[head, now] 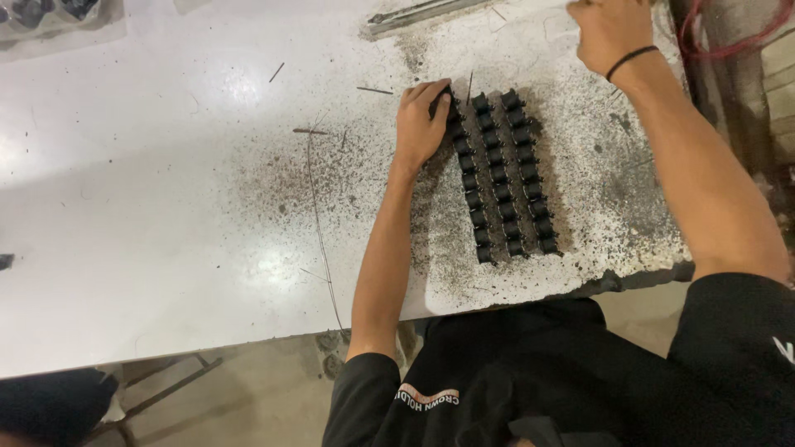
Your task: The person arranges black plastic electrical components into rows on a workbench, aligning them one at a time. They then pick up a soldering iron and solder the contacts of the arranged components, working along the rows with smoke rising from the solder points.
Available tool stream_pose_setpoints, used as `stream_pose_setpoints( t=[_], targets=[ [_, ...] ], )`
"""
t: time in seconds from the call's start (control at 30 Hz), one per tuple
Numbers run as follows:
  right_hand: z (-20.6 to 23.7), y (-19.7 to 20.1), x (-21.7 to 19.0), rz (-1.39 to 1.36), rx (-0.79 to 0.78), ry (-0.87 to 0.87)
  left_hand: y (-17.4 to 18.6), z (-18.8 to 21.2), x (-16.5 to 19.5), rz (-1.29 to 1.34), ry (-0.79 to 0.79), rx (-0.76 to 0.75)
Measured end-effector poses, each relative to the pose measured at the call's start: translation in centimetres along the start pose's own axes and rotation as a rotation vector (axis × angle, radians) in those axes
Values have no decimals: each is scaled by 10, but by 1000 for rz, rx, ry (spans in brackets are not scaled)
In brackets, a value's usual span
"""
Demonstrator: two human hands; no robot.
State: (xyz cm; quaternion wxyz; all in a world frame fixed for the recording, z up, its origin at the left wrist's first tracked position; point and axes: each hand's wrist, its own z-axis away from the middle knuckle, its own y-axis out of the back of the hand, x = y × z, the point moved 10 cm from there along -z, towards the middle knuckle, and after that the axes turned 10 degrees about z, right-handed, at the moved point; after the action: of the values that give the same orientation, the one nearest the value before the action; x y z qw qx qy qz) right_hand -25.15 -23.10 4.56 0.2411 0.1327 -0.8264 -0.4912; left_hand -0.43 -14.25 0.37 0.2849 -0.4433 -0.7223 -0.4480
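Observation:
Three rows of small black parts [502, 175] lie side by side on a white table [166, 207] that is speckled with dark grit. My left hand [421, 122] rests on the table at the top left of the rows, its fingers curled around one black part at the head of the left row. My right hand [609, 31] is far up at the table's back edge, fingers closed; what it holds, if anything, is hidden. A black band circles that wrist.
A metal rail [418, 13] lies at the table's back edge. Thin wires and slivers [319, 215] are scattered left of the rows. A clear bag of dark parts [45, 15] sits at the top left. Red cable [729, 41] hangs at the right.

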Motion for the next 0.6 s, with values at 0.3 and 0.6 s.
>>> stream_pose_setpoints(
  t=[0.3,0.6],
  targets=[
    [-15,24,-52,-462,-58,42,5,-1,8,4,-4,19],
    [-32,28,-103,-508,-225,-17,10,-3,9,14,30,36]
  ],
)
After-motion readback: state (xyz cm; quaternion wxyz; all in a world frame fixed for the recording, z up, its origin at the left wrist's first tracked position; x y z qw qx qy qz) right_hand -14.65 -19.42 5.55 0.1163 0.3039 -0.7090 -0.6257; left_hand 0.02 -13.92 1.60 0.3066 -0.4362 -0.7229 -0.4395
